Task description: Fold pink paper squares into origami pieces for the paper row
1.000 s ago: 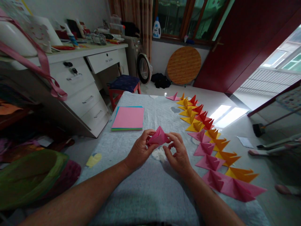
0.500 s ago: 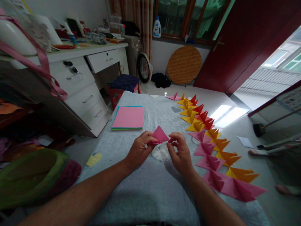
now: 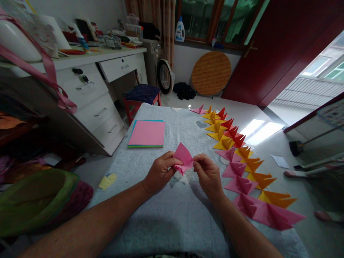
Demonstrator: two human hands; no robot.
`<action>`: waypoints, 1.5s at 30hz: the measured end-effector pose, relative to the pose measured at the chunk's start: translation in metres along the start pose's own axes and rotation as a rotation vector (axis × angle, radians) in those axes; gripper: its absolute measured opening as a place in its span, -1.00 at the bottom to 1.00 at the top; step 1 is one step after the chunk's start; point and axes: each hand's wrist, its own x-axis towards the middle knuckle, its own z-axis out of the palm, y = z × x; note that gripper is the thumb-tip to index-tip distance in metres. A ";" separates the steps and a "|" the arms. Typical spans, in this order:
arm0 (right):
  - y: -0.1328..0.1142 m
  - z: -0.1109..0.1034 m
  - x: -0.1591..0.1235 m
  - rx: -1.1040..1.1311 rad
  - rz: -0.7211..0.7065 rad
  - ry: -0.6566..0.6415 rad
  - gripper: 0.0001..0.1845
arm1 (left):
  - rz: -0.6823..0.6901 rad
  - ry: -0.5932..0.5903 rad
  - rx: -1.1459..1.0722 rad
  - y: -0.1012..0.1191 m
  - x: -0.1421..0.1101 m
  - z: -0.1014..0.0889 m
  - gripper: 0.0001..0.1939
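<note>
Between my hands, above the cloth-covered table (image 3: 172,222), is a partly folded piece of pink origami paper (image 3: 184,156) with its layers spread at the lower edge. My left hand (image 3: 161,170) pinches its left side between thumb and fingers. At the right corner, my right hand (image 3: 206,175) closes thumb and forefinger on the paper's edge. A stack of square coloured paper (image 3: 149,133), pink on top, lies beyond my left hand. Rows of folded paper cranes run along the right side: pink cranes (image 3: 240,184), yellow cranes (image 3: 224,143) and red cranes (image 3: 235,136).
Left of the table stand a green mesh-like bin (image 3: 40,200) and a white desk (image 3: 88,96) with drawers. A stool (image 3: 141,95) is at the far left corner. Behind are a washing machine (image 3: 153,53) with its door ajar and a round wooden tabletop (image 3: 211,73).
The right fingers have closed on the right corner of the pink paper. Its layers have opened out and its lower edge now points downward. The left hand keeps its hold.
</note>
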 end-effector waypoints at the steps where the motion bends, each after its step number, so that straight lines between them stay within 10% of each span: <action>1: -0.001 0.000 0.000 -0.002 -0.010 0.001 -0.94 | 0.001 -0.006 0.007 0.000 0.000 0.000 -0.82; 18: -0.015 0.001 -0.001 -0.194 -0.336 -0.028 -0.75 | -0.034 -0.080 -0.023 0.000 0.002 0.001 -0.79; 45: -0.009 0.001 -0.005 -0.165 -0.246 -0.013 -0.82 | -0.069 -0.180 -0.119 0.000 0.002 -0.003 -0.83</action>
